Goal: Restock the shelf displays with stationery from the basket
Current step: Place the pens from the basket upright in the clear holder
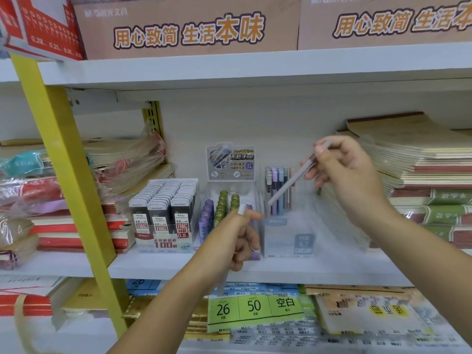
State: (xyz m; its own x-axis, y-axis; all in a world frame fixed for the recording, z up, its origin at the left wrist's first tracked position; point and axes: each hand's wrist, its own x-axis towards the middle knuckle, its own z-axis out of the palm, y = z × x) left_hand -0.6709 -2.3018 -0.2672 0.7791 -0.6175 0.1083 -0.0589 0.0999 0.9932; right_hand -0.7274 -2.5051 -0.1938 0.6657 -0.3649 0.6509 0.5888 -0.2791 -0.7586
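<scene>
My right hand [342, 169] pinches a pale grey pen [286, 187] held slanted, its lower tip inside the clear pen display box [288, 238] on the middle shelf. Several pastel pens [277, 190] stand upright at the back of that box. My left hand [237, 238] grips more pens in a fist in front of the shelf: a white cap [241, 209] sticks out above and a grey barrel [223, 282] hangs below. No basket is in view.
Left of the pen box stand a clear tray of purple and green lead tubes [219, 208] and a display of black 0.5 lead cases [163, 208]. Notebook stacks [421, 169] flank both sides. A yellow upright [63, 162] crosses the left. Paper packs [255, 307] fill the shelf below.
</scene>
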